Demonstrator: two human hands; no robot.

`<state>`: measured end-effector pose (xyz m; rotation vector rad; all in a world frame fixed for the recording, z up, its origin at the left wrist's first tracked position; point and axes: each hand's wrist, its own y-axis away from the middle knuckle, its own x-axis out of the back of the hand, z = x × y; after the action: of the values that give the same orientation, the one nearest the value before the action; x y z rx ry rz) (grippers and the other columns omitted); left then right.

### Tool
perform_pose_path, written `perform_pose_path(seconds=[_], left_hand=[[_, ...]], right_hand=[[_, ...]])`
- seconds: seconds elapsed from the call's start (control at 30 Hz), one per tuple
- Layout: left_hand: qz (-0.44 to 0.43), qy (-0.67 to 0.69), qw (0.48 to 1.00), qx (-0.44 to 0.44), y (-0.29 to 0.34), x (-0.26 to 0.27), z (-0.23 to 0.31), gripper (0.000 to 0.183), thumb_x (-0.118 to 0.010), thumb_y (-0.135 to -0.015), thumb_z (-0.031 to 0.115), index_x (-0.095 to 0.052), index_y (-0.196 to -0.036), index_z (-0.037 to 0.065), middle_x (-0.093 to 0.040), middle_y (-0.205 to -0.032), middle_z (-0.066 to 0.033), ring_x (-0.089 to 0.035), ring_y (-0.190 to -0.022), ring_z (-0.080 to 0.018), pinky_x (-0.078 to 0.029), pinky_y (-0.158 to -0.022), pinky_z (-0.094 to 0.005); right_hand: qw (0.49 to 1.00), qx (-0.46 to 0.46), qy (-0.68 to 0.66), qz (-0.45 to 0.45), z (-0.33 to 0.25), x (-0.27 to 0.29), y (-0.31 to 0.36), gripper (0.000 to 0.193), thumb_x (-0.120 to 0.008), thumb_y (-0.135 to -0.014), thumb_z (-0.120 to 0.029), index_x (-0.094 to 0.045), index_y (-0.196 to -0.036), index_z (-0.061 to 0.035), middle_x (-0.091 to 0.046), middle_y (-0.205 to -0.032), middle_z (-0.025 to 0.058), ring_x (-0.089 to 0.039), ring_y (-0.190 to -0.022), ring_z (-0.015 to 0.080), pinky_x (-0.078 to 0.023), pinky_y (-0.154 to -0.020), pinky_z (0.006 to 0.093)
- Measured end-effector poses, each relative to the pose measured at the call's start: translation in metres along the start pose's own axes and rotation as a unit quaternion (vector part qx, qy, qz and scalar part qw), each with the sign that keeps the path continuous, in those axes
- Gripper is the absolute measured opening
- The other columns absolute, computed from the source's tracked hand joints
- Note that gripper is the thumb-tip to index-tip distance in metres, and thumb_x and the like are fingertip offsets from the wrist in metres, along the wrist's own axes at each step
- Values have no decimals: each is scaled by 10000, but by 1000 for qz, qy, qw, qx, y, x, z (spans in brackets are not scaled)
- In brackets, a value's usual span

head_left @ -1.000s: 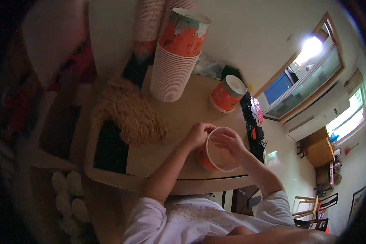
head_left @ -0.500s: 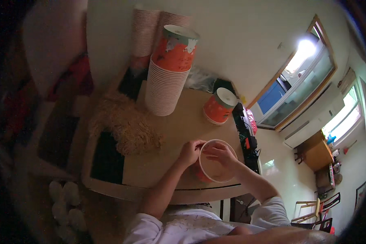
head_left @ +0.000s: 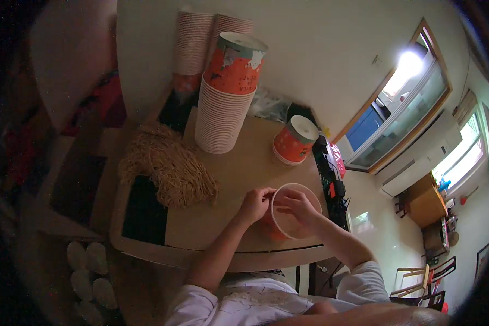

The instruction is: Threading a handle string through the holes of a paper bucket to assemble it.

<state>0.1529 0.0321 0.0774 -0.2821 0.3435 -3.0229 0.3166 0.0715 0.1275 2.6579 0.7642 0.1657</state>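
A large orange paper bucket [head_left: 273,228] with a pale inside leans on the table before me, its mouth tipped toward me. My left hand [head_left: 255,205] is closed at its left side, fingertips at the rim. My right hand [head_left: 297,207] reaches into the mouth, fingers bent together against the inner left wall; what they pinch, if anything, is hidden. To the left lies a bundle of tan twisted paper strings [head_left: 171,168]. Beyond my hands, an upside-down orange bucket [head_left: 292,142] with a green band stands alone.
A tall stack of upside-down buckets [head_left: 223,117] rises at the table's middle back, with more stacks [head_left: 193,46] against the wall. Clear plastic wrap [head_left: 269,105] lies behind. Black objects [head_left: 331,179] line the table's right edge [head_left: 318,251]. Pale slippers [head_left: 87,271] rest lower left.
The bucket and both hands sit slightly farther right and higher in the picture. My hands keep nearly the same hold at its left wall.
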Motion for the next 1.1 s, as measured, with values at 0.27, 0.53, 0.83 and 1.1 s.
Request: perform_pose_path(seconds=[0.27,0.53,0.83,1.1], left_hand=[[34,-80,994,-67,6,3,14,199,-532,-776,19,-619,-955,16,-621,-933,-158,-607,-870,-312,-484,-758,-362],[39,-194,978,-72,8,-1,12,112,-559,-785,71,-602,-870,12,-613,-878,-158,-607,-798,-327,-490,-697,-376],[45,144,985,82,-4,0,-19,138,-580,-830,164,-579,-834,26,-632,-782,-79,-611,-700,-176,-486,-662,-303],[-111,403,852,314,-7,11,-16,173,-455,-902,146,-536,-992,24,-620,-800,-77,-604,-706,-170,-517,-634,-320]], right_hand=[[1000,3,-6,-8,-5,-4,1,150,-562,-866,-149,-579,-986,-61,-589,-976,21,-572,-910,131,-470,-791,265],[997,-10,83,4,-8,-3,2,164,-585,-848,-141,-569,-996,-72,-580,-874,4,-555,-796,92,-446,-670,223],[986,95,139,-14,-75,-29,43,186,-568,-825,-52,-525,-1006,-65,-539,-757,14,-512,-668,93,-419,-578,226],[361,329,871,-54,-13,-104,56,368,-543,-747,-203,-560,-1096,-87,-537,-1098,77,-543,-957,193,-403,-899,349]])
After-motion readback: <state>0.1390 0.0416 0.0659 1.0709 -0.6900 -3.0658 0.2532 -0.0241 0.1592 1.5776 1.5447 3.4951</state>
